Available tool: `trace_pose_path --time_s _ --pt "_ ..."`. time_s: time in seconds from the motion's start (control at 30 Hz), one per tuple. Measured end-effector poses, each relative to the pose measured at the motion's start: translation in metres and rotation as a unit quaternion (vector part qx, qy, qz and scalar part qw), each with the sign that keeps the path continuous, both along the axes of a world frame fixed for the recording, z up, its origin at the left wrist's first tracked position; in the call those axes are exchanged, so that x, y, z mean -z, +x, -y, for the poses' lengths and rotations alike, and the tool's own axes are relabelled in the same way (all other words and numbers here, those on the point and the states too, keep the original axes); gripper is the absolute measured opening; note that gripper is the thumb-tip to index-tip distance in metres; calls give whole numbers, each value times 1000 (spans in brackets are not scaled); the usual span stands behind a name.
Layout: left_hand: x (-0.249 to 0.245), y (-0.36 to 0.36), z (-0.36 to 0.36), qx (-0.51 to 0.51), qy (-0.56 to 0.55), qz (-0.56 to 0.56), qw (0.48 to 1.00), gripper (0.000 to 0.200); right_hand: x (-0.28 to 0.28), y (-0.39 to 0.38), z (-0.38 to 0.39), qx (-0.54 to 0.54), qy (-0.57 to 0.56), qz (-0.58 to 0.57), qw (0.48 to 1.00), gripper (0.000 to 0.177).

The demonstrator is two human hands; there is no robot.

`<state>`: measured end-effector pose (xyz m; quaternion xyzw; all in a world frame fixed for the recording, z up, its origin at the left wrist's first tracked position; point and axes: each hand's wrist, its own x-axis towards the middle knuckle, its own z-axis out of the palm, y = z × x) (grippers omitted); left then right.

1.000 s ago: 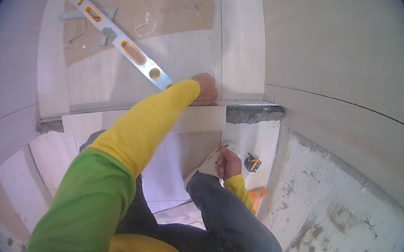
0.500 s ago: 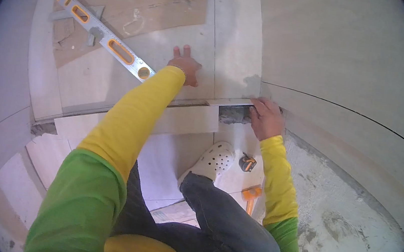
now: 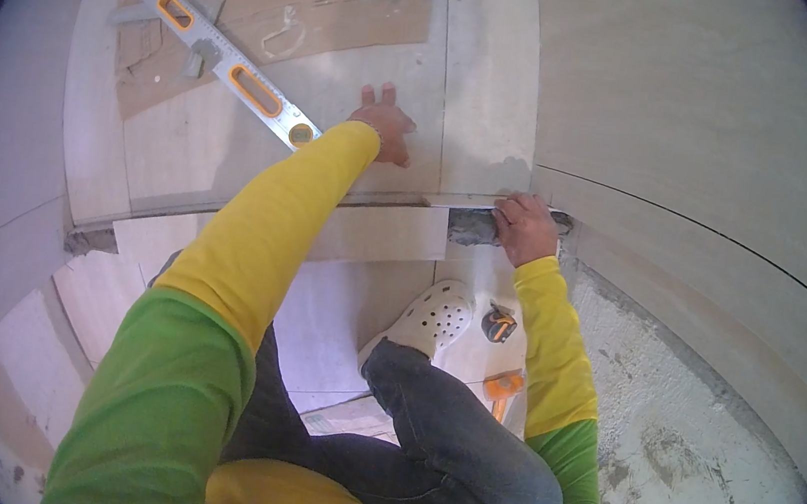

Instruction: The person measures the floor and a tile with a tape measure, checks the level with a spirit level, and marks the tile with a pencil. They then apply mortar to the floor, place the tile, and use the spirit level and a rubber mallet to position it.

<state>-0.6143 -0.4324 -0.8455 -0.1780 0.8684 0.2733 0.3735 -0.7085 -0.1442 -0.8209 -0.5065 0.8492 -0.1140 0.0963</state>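
Observation:
My left hand (image 3: 383, 129) lies on the pale tiled upper surface (image 3: 277, 176), its fingers spread and nothing held. At the right end of that surface's front edge, my right hand (image 3: 527, 229) has its fingers bent over a thin tile strip (image 3: 460, 201), which runs along the edge. Below the strip, a grey, rough gap (image 3: 475, 228) shows beside the pale riser tile (image 3: 380, 234). My right fingertips are partly hidden. A spirit level (image 3: 221, 58) with orange-rimmed openings lies diagonally on the upper surface, its near end close to my left forearm.
Brown cardboard (image 3: 353, 9) covers part of the upper surface. On the lower floor sit a tape measure (image 3: 498, 324) and an orange-headed tool (image 3: 505, 385), near my white clog (image 3: 436, 316). Tiled walls (image 3: 702, 117) rise at both sides; rough, stained floor (image 3: 673, 436) lies at right.
The view has shifted a little, so the surfaces appear farther right. My right hand has moved slightly left along the edge. My left hand stays in its place on the tile.

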Motion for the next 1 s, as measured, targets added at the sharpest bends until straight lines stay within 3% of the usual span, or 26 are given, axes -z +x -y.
trace_pose_path --time_s 0.13,0.4,1.0 --pt "-5 0 0 -10 5 4 1000 74 2 -1 -1 12 -4 13 1000 12" --pt "-2 0 -2 -14 1 -1 1000 73 -4 -14 8 -31 102 46 993 24" --pt "-2 -1 -1 6 -9 4 1000 76 -3 -8 5 -46 48 58 996 23"
